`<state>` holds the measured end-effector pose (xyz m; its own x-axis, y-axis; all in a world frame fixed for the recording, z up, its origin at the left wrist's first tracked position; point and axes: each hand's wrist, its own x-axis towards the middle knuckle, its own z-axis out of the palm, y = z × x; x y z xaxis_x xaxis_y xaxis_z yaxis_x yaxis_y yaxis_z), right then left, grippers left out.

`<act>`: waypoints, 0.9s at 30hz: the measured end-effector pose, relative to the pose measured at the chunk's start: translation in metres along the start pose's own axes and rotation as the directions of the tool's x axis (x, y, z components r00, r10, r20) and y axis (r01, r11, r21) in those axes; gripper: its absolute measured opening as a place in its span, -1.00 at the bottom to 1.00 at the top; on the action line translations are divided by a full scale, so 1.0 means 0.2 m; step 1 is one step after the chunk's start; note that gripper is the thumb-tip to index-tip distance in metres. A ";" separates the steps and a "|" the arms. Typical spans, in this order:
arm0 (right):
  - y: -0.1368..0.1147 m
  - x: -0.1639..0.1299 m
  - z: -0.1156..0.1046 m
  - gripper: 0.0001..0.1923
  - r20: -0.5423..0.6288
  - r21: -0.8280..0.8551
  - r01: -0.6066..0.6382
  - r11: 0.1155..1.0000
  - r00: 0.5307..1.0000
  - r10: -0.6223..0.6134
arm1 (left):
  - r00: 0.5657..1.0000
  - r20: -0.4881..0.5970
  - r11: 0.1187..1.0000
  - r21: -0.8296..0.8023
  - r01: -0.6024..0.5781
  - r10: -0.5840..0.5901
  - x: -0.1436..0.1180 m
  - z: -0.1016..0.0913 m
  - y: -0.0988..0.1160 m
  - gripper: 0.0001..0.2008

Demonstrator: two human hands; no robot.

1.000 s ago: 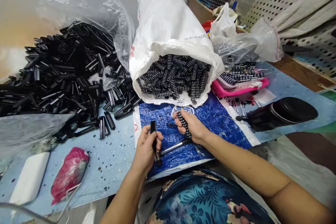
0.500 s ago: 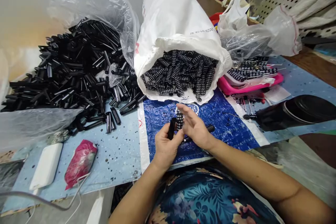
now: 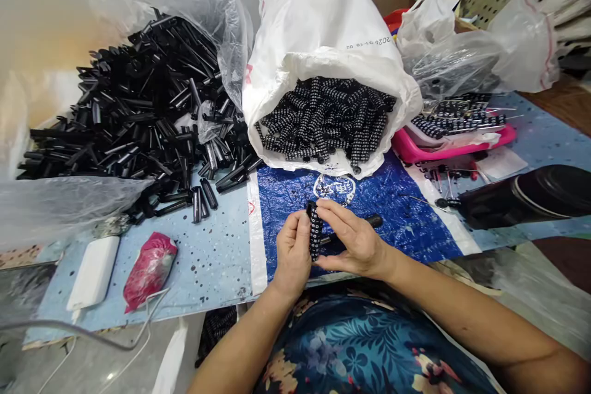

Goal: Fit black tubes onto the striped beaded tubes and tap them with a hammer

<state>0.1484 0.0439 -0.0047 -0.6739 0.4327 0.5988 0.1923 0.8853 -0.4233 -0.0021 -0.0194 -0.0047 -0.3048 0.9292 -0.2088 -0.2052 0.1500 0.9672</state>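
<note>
While both hands meet at lower centre of the frame, the left hand (image 3: 294, 252) and right hand (image 3: 355, 243) close their fingers on one studded black sleeve (image 3: 314, 235), held upright between them above the blue woven sheet (image 3: 392, 209). Each grip is closed on this piece; whether a plain tube sits inside it cannot be told. The step in hand appears to be seating the sleeve, and the next move would call for a straight, aligned push. Rows of pale dots cover the sleeve's dark surface. Matching sleeves fill the white sack (image 3: 323, 31) at upper centre, and plain black tubes (image 3: 133, 104) lie heaped at upper left on the bench (image 3: 203, 265). A dark pen-like rod (image 3: 369, 221) lies behind the right hand.
</note>
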 end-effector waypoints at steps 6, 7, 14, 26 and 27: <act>-0.04 0.00 0.00 -0.11 0.051 -0.165 -0.031 0.986 0.998 0.040 | 0.985 0.103 0.984 -0.099 0.150 -0.140 0.04 -0.04 0.04 -0.62; -0.04 0.00 0.01 -0.11 0.056 -0.170 -0.045 0.984 0.997 0.055 | 0.984 0.112 0.986 -0.071 0.148 -0.140 0.04 -0.05 0.05 -0.62; -0.06 0.00 0.07 -0.10 0.046 -0.139 -0.105 0.985 0.993 0.112 | 0.963 0.132 0.957 -0.140 0.252 -0.234 0.05 -0.09 0.00 -0.51; 0.06 -0.18 -0.02 -0.83 0.328 -0.238 -0.109 0.965 0.926 0.186 | 0.994 0.044 0.807 0.580 -0.108 0.101 0.08 -0.45 -0.06 -0.75; 0.05 -0.18 -0.03 -0.86 0.304 -0.239 -0.112 0.964 0.935 0.184 | 0.994 0.074 0.720 0.684 -0.114 0.087 0.10 -0.49 -0.06 -0.77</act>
<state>0.1798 0.0387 -0.0270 -0.8116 0.5154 0.2751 0.4315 0.8463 -0.3124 -0.0970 -0.0357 -0.0338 -0.2523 0.9611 -0.1129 0.5233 0.2336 0.8195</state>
